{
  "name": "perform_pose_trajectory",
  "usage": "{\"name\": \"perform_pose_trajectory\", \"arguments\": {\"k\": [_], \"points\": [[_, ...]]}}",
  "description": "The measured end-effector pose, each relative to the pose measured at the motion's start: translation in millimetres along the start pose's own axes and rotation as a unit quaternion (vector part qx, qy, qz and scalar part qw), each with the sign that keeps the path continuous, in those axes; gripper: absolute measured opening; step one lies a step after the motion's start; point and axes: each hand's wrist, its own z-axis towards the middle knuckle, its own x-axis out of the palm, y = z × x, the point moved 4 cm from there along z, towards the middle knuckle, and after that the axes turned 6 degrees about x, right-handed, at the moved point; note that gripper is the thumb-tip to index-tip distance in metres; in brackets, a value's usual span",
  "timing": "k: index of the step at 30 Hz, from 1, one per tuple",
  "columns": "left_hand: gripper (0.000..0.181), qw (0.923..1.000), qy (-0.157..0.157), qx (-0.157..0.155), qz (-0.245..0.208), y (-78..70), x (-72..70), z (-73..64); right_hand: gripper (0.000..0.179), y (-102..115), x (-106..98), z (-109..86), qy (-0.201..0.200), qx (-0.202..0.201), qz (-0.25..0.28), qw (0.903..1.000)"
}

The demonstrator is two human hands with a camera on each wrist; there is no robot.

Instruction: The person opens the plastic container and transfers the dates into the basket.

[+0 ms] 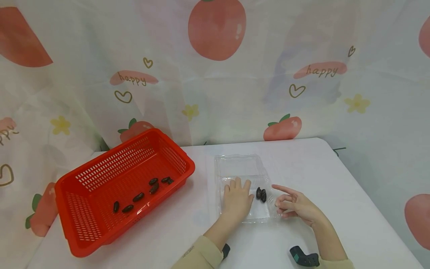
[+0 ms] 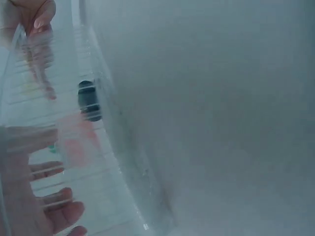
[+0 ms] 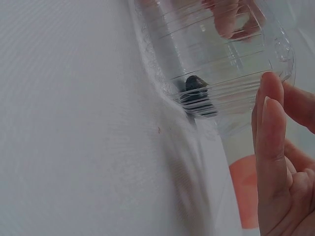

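A clear plastic clamshell box [image 1: 242,215] lies with its lid folded back. My left hand [image 1: 236,200] reaches over the box's left part with its fingers spread; what lies under the palm is hidden. To its right, inside the box, sit a few dark, glossy oval pieces [image 1: 261,194], also seen as a dark shape [image 3: 197,91] through the wall in the right wrist view. My right hand [image 1: 297,205] pinches the box's right edge, index finger pointing left. Through the clear wall, the left wrist view shows the left hand's fingers [image 2: 54,169] apart, holding nothing visible.
A red perforated basket [image 1: 124,164] stands tilted across the table's left side, with several more dark oval pieces [image 1: 138,197] on its floor. A white table [image 1: 302,160] lies under everything. Behind it hangs a fruit-printed cloth [image 1: 235,93].
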Motion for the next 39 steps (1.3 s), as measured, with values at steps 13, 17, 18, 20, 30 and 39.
{"name": "perform_pose_trajectory", "arguments": {"k": [13,17,18,20,30,39], "points": [[0.042,0.9987,0.019,0.013,0.045,-25.0,15.7,12.7,0.068,1.0,0.1,0.2,0.014,-0.007,0.006,0.9999],[0.041,0.9974,0.031,0.013,0.065,-27.2,20.0,16.3,0.067,1.8,0.0,0.1,0.013,-0.007,0.005,0.9999],[0.041,0.9968,0.035,0.013,0.071,-27.5,21.2,17.0,0.066,1.9,-0.1,0.0,0.013,-0.007,0.005,0.9999],[0.041,0.9956,0.042,0.011,0.083,-28.1,23.1,18.2,0.065,2.0,-0.2,-0.1,0.012,-0.007,0.003,0.9999],[0.037,0.9899,0.075,0.014,0.12,-31.5,27.3,20.3,0.067,2.1,-0.8,-0.9,0.006,0.002,0.001,1.0],[0.032,0.9889,0.094,0.007,0.115,-29.7,31.2,19.1,0.067,1.6,0.1,-0.7,0.007,0.001,0.002,1.0]]}}
